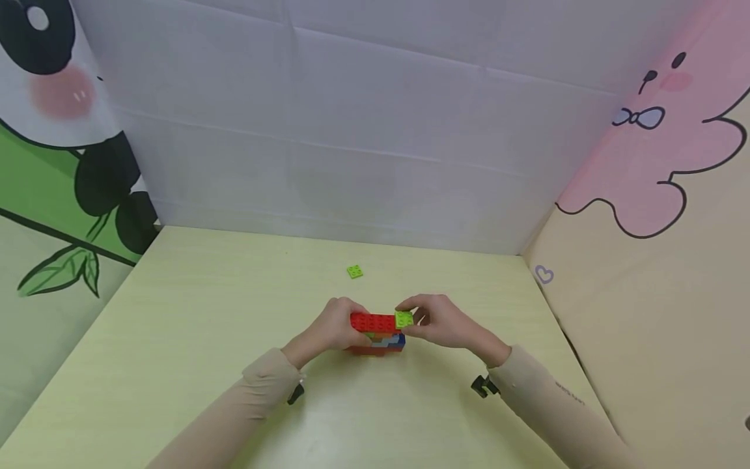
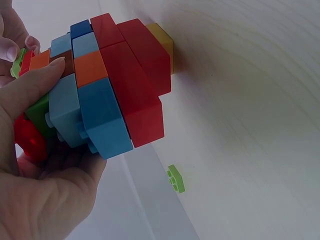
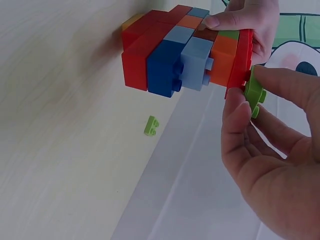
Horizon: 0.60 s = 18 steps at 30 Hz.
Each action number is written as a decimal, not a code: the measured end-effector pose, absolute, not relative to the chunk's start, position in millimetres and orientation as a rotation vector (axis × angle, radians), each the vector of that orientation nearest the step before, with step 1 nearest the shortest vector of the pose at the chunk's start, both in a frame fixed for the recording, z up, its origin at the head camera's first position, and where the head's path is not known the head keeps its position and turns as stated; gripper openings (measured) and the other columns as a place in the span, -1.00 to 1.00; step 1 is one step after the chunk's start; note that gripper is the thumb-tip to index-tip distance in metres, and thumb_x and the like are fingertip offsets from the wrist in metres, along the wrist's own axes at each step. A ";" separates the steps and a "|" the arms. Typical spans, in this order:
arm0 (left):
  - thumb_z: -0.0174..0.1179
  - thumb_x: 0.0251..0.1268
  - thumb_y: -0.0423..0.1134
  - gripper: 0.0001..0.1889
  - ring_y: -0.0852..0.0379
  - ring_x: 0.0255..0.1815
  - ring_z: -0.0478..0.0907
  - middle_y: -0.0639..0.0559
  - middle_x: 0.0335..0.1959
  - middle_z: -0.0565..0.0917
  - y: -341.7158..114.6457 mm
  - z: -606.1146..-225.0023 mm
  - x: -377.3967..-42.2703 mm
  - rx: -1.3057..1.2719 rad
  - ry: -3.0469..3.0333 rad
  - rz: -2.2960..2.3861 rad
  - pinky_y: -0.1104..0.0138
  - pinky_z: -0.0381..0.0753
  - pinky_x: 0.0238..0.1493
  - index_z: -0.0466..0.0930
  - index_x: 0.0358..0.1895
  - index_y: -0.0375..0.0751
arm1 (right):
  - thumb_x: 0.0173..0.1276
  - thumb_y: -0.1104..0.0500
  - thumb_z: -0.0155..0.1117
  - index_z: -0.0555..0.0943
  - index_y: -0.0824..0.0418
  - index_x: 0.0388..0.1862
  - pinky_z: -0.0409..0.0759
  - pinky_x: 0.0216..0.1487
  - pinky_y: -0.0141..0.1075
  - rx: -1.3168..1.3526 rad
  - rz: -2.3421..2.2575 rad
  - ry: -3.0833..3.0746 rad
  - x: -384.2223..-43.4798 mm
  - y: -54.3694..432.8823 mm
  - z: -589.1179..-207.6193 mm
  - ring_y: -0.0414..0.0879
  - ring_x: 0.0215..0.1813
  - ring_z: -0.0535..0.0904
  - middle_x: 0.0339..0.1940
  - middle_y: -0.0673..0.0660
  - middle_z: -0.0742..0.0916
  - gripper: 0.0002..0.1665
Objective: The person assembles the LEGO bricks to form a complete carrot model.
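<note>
A stack of toy building bricks (image 1: 387, 342) in red, orange, blue, light blue, brown and green is held at its left end by my left hand (image 1: 335, 326). In the left wrist view, the thumb lies across the brown brick (image 2: 67, 65) and the other fingers pass behind the stack. A flat red brick (image 1: 373, 322) tops it. My right hand (image 1: 444, 321) pinches a small lime-green brick (image 3: 254, 92) between thumb and fingers at the right end of that red top. The lime-green brick touches the red one; whether it is pressed down fully I cannot tell.
A second lime-green brick (image 1: 355, 271) lies on the pale table (image 1: 234, 293) beyond the stack. A yellow brick (image 2: 162, 45) shows at the stack's underside. A white sheet (image 1: 363, 130) stands behind the table, with printed panels (image 1: 638, 260) at the sides.
</note>
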<state>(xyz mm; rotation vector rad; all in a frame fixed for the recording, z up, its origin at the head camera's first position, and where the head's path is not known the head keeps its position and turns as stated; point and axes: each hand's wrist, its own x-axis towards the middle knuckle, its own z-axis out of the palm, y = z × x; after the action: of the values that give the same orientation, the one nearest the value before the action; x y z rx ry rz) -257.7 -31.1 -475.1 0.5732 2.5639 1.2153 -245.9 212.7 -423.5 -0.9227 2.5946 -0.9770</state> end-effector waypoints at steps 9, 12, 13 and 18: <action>0.54 -0.16 -0.21 -0.71 0.10 -0.25 0.48 0.18 -0.33 0.61 -31.0 -474.8 -257.5 0.569 2.562 1.215 0.32 0.54 -0.33 0.73 -0.27 -0.08 | 0.20 0.19 0.42 0.62 0.16 0.09 0.59 -0.34 -0.32 -0.954 -0.952 2.610 -246.4 210.7 -422.9 -0.15 -0.36 0.58 -0.14 -0.06 0.67 -0.55; 0.54 -0.16 -0.21 -0.71 0.10 -0.25 0.48 0.17 -0.33 0.61 -30.8 -475.0 -257.2 0.569 2.550 1.222 0.31 0.54 -0.33 0.73 -0.27 -0.08 | 0.16 0.17 0.45 0.64 0.15 0.06 0.58 -0.36 -0.33 -0.928 -0.940 2.637 -245.8 209.1 -423.9 -0.16 -0.38 0.58 -0.17 -0.09 0.67 -0.56; 0.54 -0.16 -0.21 -0.71 0.10 -0.25 0.48 0.17 -0.33 0.61 -30.7 -474.8 -257.1 0.566 2.547 1.224 0.31 0.54 -0.33 0.73 -0.27 -0.08 | 0.15 0.17 0.47 0.65 0.15 0.05 0.58 -0.37 -0.33 -0.921 -0.937 2.647 -245.5 208.5 -424.0 -0.16 -0.39 0.57 -0.18 -0.09 0.67 -0.55; 0.54 -0.15 -0.21 -0.71 0.08 -0.23 0.48 0.16 -0.31 0.61 -31.8 -473.0 -256.1 0.556 2.541 1.223 0.30 0.55 -0.30 0.72 -0.26 -0.08 | 0.10 0.17 0.51 0.67 0.17 0.00 0.58 -0.40 -0.33 -0.918 -0.920 2.691 -245.1 205.5 -423.5 -0.17 -0.42 0.55 -0.24 -0.08 0.66 -0.55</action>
<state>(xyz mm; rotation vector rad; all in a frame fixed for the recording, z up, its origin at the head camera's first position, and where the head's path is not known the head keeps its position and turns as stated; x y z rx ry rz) -256.1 -31.8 -473.0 0.5560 2.5407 1.2229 -245.1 205.5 -423.5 -0.9176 2.6913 -0.9201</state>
